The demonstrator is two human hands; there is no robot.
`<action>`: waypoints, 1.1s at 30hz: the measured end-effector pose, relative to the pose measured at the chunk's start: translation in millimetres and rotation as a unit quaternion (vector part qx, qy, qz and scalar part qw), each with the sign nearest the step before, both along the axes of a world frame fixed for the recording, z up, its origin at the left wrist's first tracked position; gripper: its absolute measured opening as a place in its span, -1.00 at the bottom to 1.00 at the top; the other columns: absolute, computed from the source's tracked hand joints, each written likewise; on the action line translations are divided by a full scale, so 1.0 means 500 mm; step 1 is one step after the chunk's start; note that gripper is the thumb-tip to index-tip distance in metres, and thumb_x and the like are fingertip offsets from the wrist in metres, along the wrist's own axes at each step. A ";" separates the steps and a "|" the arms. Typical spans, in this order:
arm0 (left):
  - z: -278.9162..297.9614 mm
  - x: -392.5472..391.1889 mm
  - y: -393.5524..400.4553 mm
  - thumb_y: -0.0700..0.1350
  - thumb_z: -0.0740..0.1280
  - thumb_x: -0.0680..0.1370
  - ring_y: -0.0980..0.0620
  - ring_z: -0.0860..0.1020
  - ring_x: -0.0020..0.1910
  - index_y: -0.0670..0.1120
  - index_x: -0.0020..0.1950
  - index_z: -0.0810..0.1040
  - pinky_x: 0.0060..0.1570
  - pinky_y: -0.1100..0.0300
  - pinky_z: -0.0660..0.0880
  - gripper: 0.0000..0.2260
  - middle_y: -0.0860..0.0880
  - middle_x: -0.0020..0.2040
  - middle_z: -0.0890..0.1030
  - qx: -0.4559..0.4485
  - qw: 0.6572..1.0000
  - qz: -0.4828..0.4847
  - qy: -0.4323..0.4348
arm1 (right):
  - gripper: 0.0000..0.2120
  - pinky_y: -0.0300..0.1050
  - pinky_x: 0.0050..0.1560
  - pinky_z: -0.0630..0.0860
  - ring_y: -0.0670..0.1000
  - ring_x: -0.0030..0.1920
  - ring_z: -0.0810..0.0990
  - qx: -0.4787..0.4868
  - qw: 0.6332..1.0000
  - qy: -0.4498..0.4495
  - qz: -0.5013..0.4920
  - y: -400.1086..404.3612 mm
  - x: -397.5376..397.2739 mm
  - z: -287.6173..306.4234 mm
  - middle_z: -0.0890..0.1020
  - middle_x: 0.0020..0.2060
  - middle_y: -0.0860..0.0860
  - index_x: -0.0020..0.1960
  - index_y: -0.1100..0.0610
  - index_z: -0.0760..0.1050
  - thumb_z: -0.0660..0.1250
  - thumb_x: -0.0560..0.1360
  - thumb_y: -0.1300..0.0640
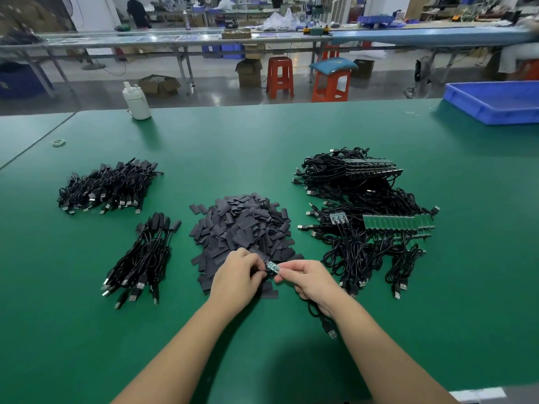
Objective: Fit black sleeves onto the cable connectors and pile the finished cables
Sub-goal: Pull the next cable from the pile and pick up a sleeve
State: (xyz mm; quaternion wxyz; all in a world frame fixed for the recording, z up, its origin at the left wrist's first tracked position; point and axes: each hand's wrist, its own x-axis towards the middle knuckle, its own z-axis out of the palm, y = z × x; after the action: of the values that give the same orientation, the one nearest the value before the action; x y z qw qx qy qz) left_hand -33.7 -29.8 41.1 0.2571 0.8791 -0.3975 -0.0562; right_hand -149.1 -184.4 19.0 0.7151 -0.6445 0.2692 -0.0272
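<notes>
Green worktop (291,135): two sleeved black cable piles (108,185) left, bigger bare-board pile (367,217) right; left hand (237,277) pinches black sleeve, right hand (310,279) pinches small green connector board (273,266).

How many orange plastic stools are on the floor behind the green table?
3: one bare orange plastic stool, one orange stool with a teal cushion right of it, one partly hidden stool behind under the far bench. More may be hidden.

Two hands, left (236,277) and right (310,279), work at six o'clock. Three cable heaps (108,186) (143,258) (367,217) flank one sleeve pile (242,225). Toward twelve o'clock stand one white bottle (136,102), one blue tray (495,102) and two red stools (279,77) (331,84).
</notes>
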 end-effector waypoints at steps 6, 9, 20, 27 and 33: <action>0.038 0.000 0.009 -0.12 0.41 0.54 0.17 0.58 -0.29 0.10 -0.13 0.56 -0.22 0.28 0.46 -0.88 0.10 -0.24 0.65 -0.178 0.962 0.071 0.194 | -0.88 -0.31 -0.53 0.20 -0.13 -0.51 0.26 0.032 0.999 0.009 0.032 -0.012 -0.004 -0.005 0.73 -0.14 0.10 0.07 0.10 0.68 0.41 0.55 0.15; 0.036 -0.005 0.023 -0.17 0.40 0.55 0.16 0.52 -0.48 0.06 -0.08 0.63 -0.40 0.34 0.43 -0.88 0.08 -0.32 0.65 -0.182 0.949 0.056 0.251 | -0.86 -0.31 -0.53 0.21 -0.13 -0.51 0.27 0.036 0.998 0.016 0.042 -0.017 -0.006 -0.006 0.72 -0.14 0.09 0.09 0.12 0.67 0.42 0.55 0.15; 0.022 -0.011 0.044 -0.04 0.40 0.56 0.11 0.51 0.00 -0.02 0.33 0.57 0.02 0.30 0.37 -0.66 0.10 -0.05 0.52 -0.003 0.995 -0.074 0.070 | -0.85 -0.31 -0.52 0.18 -0.12 -0.50 0.24 0.031 0.997 0.030 0.066 -0.013 -0.009 0.004 0.71 -0.20 0.06 0.11 0.15 0.65 0.38 0.58 0.19; 0.025 -0.008 0.054 -0.08 0.43 0.54 0.19 0.55 -0.19 0.00 0.15 0.66 -0.04 0.27 0.46 -0.81 0.11 -0.11 0.57 -0.057 0.994 -0.044 0.085 | -0.85 -0.30 -0.51 0.18 -0.12 -0.49 0.24 0.027 0.996 0.033 0.072 -0.015 -0.010 0.007 0.70 -0.19 0.07 0.12 0.18 0.65 0.36 0.58 0.20; 0.017 -0.014 0.052 -0.20 0.46 0.50 0.14 0.58 -0.34 0.10 -0.05 0.67 -0.21 0.35 0.48 -0.82 0.16 -0.21 0.59 -0.132 0.981 -0.008 0.140 | -0.86 -0.30 -0.52 0.19 -0.12 -0.49 0.25 0.023 0.996 0.035 0.081 -0.016 -0.010 0.006 0.71 -0.20 0.05 0.10 0.17 0.65 0.36 0.58 0.20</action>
State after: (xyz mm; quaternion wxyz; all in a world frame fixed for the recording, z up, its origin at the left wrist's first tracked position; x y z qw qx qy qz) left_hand -40.8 -3.7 49.5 0.4237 0.8174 -0.3686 -0.1281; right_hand -154.3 -192.4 21.7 0.7196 -0.6483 0.2416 0.0594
